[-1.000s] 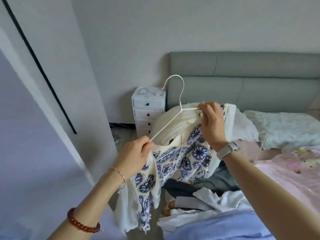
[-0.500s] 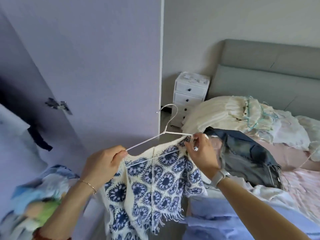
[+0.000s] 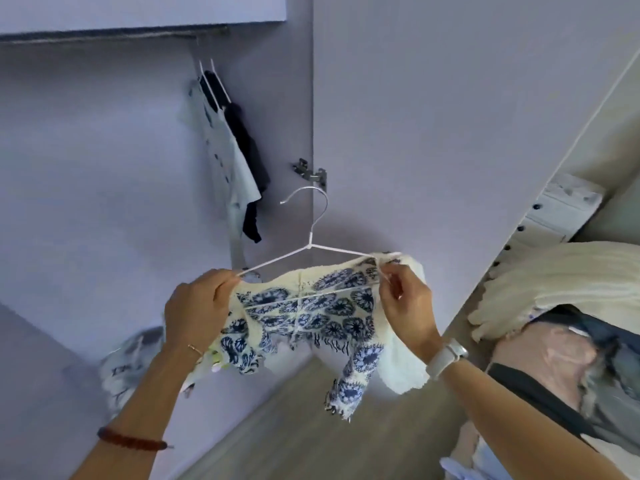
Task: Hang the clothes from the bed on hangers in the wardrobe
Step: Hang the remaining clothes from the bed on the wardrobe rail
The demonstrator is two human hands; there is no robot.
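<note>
Two hands (image 3: 197,306) (image 3: 405,303) grip hanger (image 3: 313,247), top (image 3: 311,310); lilac wardrobe (image 3: 450,116) behind.

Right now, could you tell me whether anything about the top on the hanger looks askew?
Yes: the top sits unevenly on the hanger, bunched at its right end by the right hand, with the left arm of the hanger bare.

Pale lilac panels (image 3: 450,116) fill most of the view, with a metal hinge (image 3: 309,172) at a door edge. Wood-look flooring (image 3: 311,427) runs below. At right stands a small white drawer chest (image 3: 554,216) with dark knobs, in soft daylight.
</note>
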